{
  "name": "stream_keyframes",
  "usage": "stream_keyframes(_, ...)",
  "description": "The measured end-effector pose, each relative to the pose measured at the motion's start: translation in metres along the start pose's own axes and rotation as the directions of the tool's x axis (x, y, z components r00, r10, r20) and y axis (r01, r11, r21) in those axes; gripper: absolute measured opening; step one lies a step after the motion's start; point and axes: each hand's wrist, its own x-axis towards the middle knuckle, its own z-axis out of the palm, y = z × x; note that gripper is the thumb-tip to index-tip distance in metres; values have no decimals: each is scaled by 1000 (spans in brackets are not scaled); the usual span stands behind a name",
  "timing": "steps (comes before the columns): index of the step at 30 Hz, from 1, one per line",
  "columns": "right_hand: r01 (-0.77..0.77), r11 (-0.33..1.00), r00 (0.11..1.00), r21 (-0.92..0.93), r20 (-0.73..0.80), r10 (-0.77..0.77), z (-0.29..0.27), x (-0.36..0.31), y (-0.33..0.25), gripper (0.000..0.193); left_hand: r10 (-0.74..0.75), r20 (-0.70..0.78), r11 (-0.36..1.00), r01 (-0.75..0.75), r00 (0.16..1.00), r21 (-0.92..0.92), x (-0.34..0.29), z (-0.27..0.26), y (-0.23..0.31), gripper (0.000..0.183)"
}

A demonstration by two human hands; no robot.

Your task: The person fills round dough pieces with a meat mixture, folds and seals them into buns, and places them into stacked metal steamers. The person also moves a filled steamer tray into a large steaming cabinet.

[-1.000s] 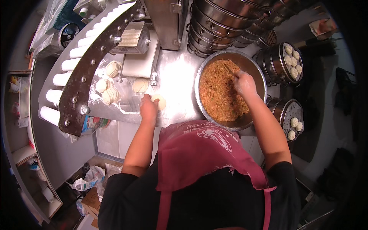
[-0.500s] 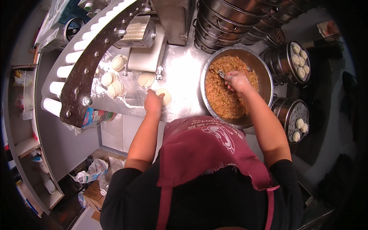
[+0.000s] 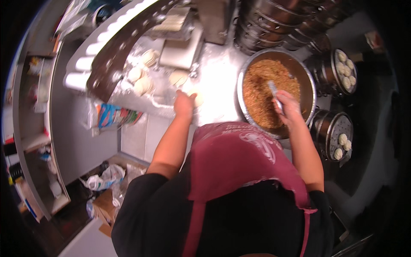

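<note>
My left hand [image 3: 184,104], slightly blurred, is closed on the edge of a round dough wrapper [image 3: 197,98] at the front of the metal table. Beyond it lies another pale dough round [image 3: 178,78], with stacks of wrappers [image 3: 143,85] to its left. In my right hand [image 3: 289,108] is a flat, light-coloured filling spatula [image 3: 273,89], gripped by its handle. The blade points away from me, over the orange-brown minced filling [image 3: 261,90]. A wide steel bowl [image 3: 311,81] holds that filling.
Tall steel steamer pots [image 3: 265,25] stand behind the bowl. To its right are steamers with pleated buns [image 3: 346,70] and a perforated tray [image 3: 336,128] with a few more. A dough machine [image 3: 182,51] and a dark curved frame with white rollers [image 3: 111,55] occupy the left.
The whole view has shifted, so the scene sits further right. My right hand has drawn back toward me over the filling, and more of the spatula shows. My left hand stays at the wrapper.
</note>
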Motion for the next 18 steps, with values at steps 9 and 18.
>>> stream_keyframes(9, 103, 995, 985, 1, -142, -102, -43, -43, 23, 12, 107, -112, 992, -114, 988, -62, -4, 23, -4, 53)
stream_keyframes(18, 108, 994, 986, 20, -133, -105, -45, -46, 15, 8, 35, -122, 986, -54, 992, -155, -5, 22, 2, 46)
